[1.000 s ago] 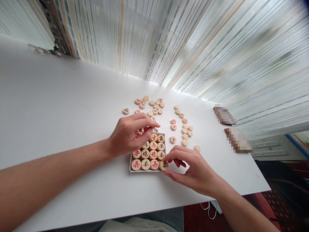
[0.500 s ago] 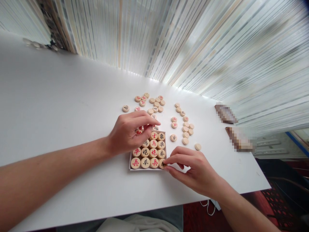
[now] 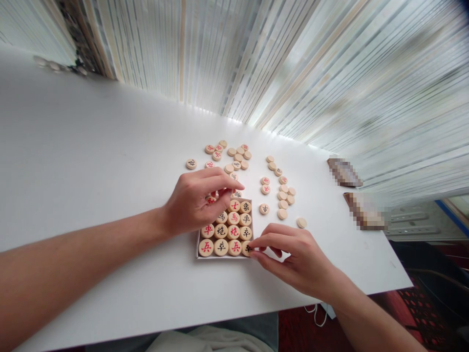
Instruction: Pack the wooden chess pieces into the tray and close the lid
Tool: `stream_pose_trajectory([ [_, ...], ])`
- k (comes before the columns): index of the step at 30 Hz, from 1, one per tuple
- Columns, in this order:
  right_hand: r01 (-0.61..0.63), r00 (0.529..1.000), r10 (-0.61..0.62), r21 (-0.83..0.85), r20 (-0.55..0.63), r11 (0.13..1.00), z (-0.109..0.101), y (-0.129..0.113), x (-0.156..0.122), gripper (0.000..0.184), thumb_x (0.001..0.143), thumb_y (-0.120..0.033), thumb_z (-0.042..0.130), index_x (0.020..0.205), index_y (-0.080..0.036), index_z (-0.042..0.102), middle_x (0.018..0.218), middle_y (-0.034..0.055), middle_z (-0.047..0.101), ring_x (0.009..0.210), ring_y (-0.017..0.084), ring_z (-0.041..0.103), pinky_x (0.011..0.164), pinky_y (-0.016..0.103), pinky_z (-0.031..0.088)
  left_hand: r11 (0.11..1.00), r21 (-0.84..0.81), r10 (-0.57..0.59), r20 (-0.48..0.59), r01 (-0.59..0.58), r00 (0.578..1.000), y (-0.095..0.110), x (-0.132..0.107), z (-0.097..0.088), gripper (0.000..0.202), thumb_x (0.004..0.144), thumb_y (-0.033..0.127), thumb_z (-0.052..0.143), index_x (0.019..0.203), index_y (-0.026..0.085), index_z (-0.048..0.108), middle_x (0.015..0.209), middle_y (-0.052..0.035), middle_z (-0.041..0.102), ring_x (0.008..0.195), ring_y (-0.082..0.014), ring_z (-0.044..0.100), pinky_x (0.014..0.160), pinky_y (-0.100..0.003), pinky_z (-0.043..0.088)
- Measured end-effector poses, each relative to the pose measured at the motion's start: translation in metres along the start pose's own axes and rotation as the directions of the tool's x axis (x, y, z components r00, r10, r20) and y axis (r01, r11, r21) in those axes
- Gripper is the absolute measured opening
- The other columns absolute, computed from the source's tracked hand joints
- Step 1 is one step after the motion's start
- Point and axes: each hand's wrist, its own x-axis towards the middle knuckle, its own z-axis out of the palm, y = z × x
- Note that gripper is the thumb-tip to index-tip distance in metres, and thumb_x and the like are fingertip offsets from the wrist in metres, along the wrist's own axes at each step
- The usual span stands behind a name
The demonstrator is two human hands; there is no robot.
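A shallow white box [image 3: 224, 258] holds rows of round wooden Chinese chess pieces with red or black characters. Over its far left part hovers my left hand [image 3: 201, 198], fingers bent and thumb brought up to them; whatever they may pinch is hidden. This hand covers some pieces behind it. At the box's near right corner, the thumb and index finger of my right hand [image 3: 289, 254] close on the edge of a black-lettered Chinese chess piece [image 3: 246, 248], which lies in the corner. A red-lettered piece [image 3: 235, 248] sits beside it.
More loose pieces lie on the white table [image 3: 110, 161] beyond the box, among them a black-lettered one [image 3: 191, 164]. Others form a line on the right, ending near a face-down piece [image 3: 301, 223]. Striped curtains [image 3: 205, 54] hang along the back edge.
The view has shifted very slightly. Both hands keep nearly the same pose, and the right fingertips stay at the corner piece.
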Motion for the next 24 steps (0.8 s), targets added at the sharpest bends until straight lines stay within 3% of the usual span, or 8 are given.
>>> stream_pose_trajectory([
  [6,0.001,1.0,-0.002,-0.033,-0.028,0.999,-0.014,0.0,0.007,0.008,0.099,-0.02,0.07,0.099,-0.018,0.078,0.073,0.0001,0.066,0.06,0.01,0.054,0.055,0.023,0.043,1.0,0.001,-0.006,-0.001,0.006,1.0,0.001,0.0,-0.001,0.024,0.091,0.002,0.06,0.097,0.013,0.08,0.08,-0.0055,0.077,0.069,-0.0135,0.067,0.066,-0.027,0.055],
  [10,-0.028,0.996,0.024,-0.038,-0.083,0.999,-0.028,0.012,0.024,0.012,0.099,-0.023,0.07,0.092,-0.018,0.079,0.07,0.0002,0.066,0.057,0.01,0.05,0.055,0.025,0.042,1.0,-0.007,-0.029,-0.007,0.029,1.0,0.002,0.001,-0.001,0.023,0.092,0.004,0.061,0.097,0.015,0.08,0.079,-0.0044,0.076,0.067,-0.0133,0.065,0.065,-0.027,0.055],
  [13,-0.153,0.974,0.168,0.107,-0.151,0.982,-0.031,0.029,0.04,0.018,0.098,-0.031,0.073,0.087,-0.018,0.08,0.071,0.0023,0.07,0.057,0.011,0.052,0.052,0.025,0.041,0.998,-0.017,-0.057,-0.029,0.056,0.998,0.001,0.002,-0.001,0.022,0.092,0.004,0.061,0.096,0.016,0.08,0.08,-0.004,0.076,0.067,-0.0133,0.066,0.065,-0.027,0.055],
  [17,-0.259,0.879,0.376,0.368,-0.292,0.893,-0.026,0.051,0.05,0.028,0.092,-0.044,0.079,0.081,-0.017,0.079,0.065,0.0027,0.066,0.053,0.011,0.05,0.045,0.024,0.037,0.993,-0.03,-0.12,-0.065,0.118,0.991,-0.005,0.004,-0.004,0.022,0.092,0.004,0.061,0.097,0.014,0.08,0.083,-0.0046,0.078,0.07,-0.0136,0.07,0.068,-0.028,0.057],
  [20,-0.281,0.823,0.435,0.403,-0.365,0.871,-0.023,0.064,0.046,0.032,0.089,-0.047,0.081,0.081,-0.016,0.08,0.064,0.0032,0.066,0.05,0.011,0.048,0.043,0.024,0.036,0.966,-0.078,-0.253,-0.101,0.246,0.962,-0.01,0.005,-0.007,0.022,0.092,0.006,0.062,0.099,0.014,0.081,0.085,-0.0042,0.079,0.075,-0.0143,0.072,0.069,-0.026,0.058],
  [24,-0.28,0.811,0.402,0.321,-0.424,0.905,-0.025,0.075,0.034,0.032,0.092,-0.047,0.078,0.083,-0.017,0.08,0.064,0.0035,0.066,0.05,0.012,0.05,0.045,0.025,0.039,0.87,-0.2,-0.48,-0.127,0.451,0.868,-0.017,0.006,-0.01,0.019,0.096,0.014,0.063,0.102,0.016,0.081,0.089,-0.0041,0.079,0.072,-0.0133,0.071,0.063,-0.024,0.058],
])
